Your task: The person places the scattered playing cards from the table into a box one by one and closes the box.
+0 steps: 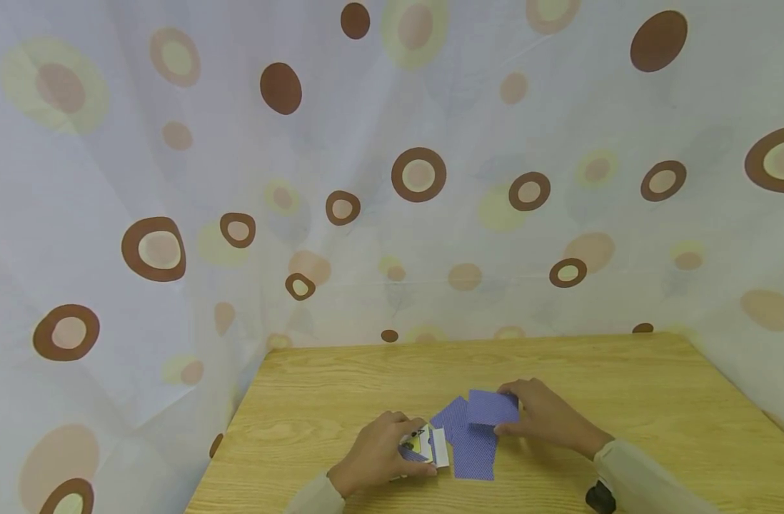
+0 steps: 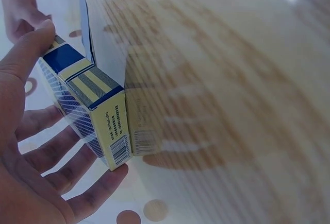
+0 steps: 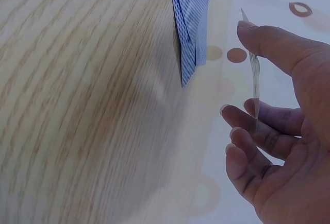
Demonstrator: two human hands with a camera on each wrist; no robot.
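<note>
My left hand [image 1: 375,453] grips a playing-card box [image 1: 440,450], thumb on one edge and fingers along the other. Its white flap stands open towards the right, and a card face shows at the opening. In the left wrist view the box [image 2: 116,131] has a barcode end close to the tabletop. Between thumb and fingers, my right hand [image 1: 546,415] pinches a thin stack of blue-backed cards [image 1: 491,407], seen edge-on in the right wrist view. Below that stack, more blue-backed cards [image 1: 474,457] lie face down and fanned on the table, partly covered by it.
The wooden table [image 1: 340,378] reaches back to a white curtain [image 1: 340,143] with brown and yellow circles, which also hangs along the left and right sides. A small black object [image 1: 600,497] shows beside the right sleeve [image 1: 642,478].
</note>
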